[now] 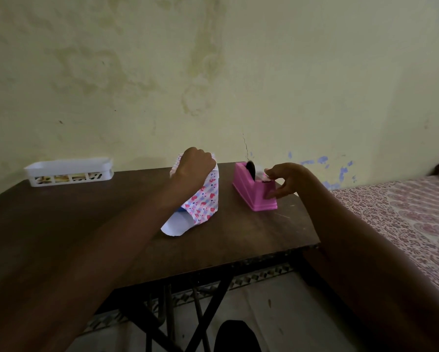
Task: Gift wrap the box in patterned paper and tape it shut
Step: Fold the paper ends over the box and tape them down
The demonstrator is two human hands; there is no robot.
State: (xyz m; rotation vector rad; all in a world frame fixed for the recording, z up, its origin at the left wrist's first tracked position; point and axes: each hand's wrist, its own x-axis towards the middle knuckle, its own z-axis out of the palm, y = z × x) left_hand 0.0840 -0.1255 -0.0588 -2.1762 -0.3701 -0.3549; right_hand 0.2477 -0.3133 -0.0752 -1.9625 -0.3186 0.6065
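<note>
- Stained yellowish wall (213, 72), filling the view from 9 through 12 to 3 o'clock, with blue smudges low at 3 o'clock.
- Dark wooden table (73, 224), spread from the centre down to 8 o'clock, set on crossed dark metal legs.
- Bed with a patterned pink cover (404, 212), at 4 o'clock, just beside the table's right edge.
- Left hand (194, 165), near the centre of the view at the far side of the table top, fingers curled into a fist over the upper end of the wrapped parcel, gripping the paper there.
- Right hand (287, 179), at 3 o'clock of the left hand, gripping the near end of the tape dispenser: thumb and forefinger pinched together on top at the cutter, the other fingers curled against the end face. Tape strip too small to make out.
- Patterned paper (208, 196), white with pink and red hearts, standing upright around the box under the left hand; a white flap (175, 226) hanging loose at its 7 o'clock, resting on the table.
- Box (180, 210), almost wholly hidden, only a blue sliver showing at the open lower end.
- Pink tape dispenser (249, 191), at 3 o'clock of the parcel, near but apart from it, dark roll (251, 168) upright inside.
- White slotted basket (68, 171), at 10 o'clock on the table's far edge, well apart from the parcel.
</note>
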